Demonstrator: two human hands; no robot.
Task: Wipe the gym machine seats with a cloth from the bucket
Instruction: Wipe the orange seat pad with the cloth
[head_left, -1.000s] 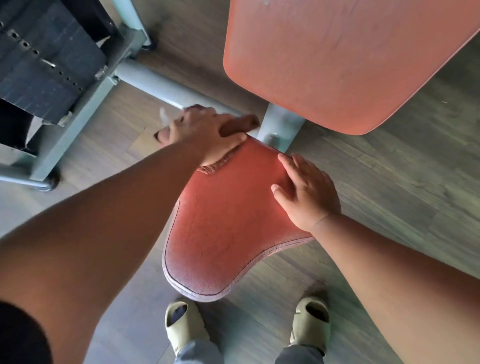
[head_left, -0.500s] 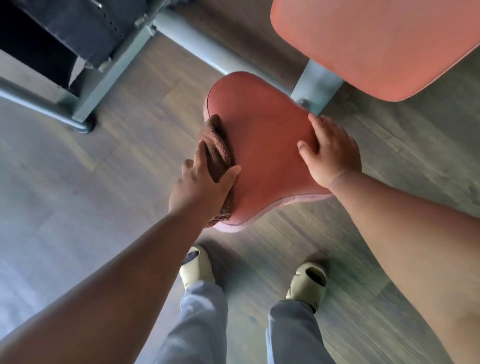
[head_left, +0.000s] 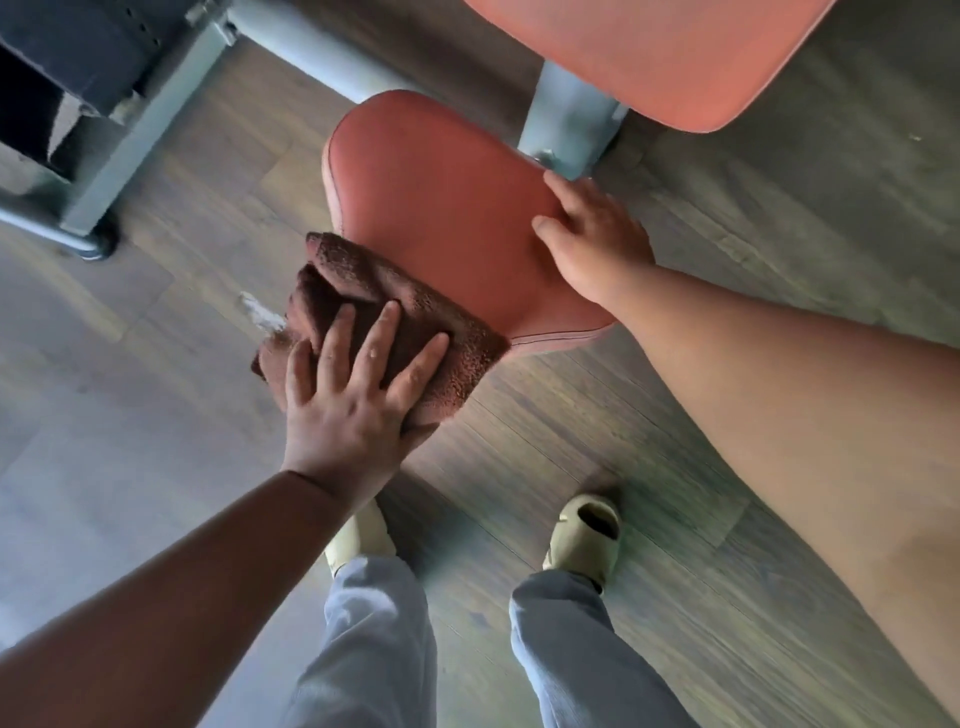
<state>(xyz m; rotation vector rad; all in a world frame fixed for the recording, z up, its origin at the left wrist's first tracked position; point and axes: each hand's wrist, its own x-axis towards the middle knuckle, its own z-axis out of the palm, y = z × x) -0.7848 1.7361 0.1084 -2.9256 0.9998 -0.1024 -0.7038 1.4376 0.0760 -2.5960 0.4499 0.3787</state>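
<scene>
- Left hand (head_left: 358, 405): fingers spread and straight, palm down, pressing flat on the cloth (head_left: 395, 317). No finger curls round the fabric.
- Cloth: brown terry towel, bunched in folds. It lies directly under the left hand and drapes over the near left edge of the seat (head_left: 447, 208), with part hanging off the edge beyond the fingers.
- Right hand (head_left: 592, 244): fingers relaxed and nearly straight, resting on the right side of the seat, thumb laid on the top surface. It holds nothing; the fingertips reach the far right rim next to the support post (head_left: 566, 124).
- Seat: red-orange padded surface with a stitched border, lying between the two hands. The left hand covers its near corner; the right hand touches its opposite side.
- Back pad (head_left: 649, 57): same red-orange covering, beyond the right hand, above the grey metal post.
- Machine frame (head_left: 150, 130): grey tubing and a dark weight stack (head_left: 67, 52), well beyond the left hand, to its outer side.
- Floor (head_left: 753, 197): wood-pattern planks under everything. A small white smear on the planks lies just beside the left hand's outer edge.
- Below both hands: grey trouser legs and two pale slip-on shoes (head_left: 584, 535).
- Markings: no readable text or brand on any surface.
</scene>
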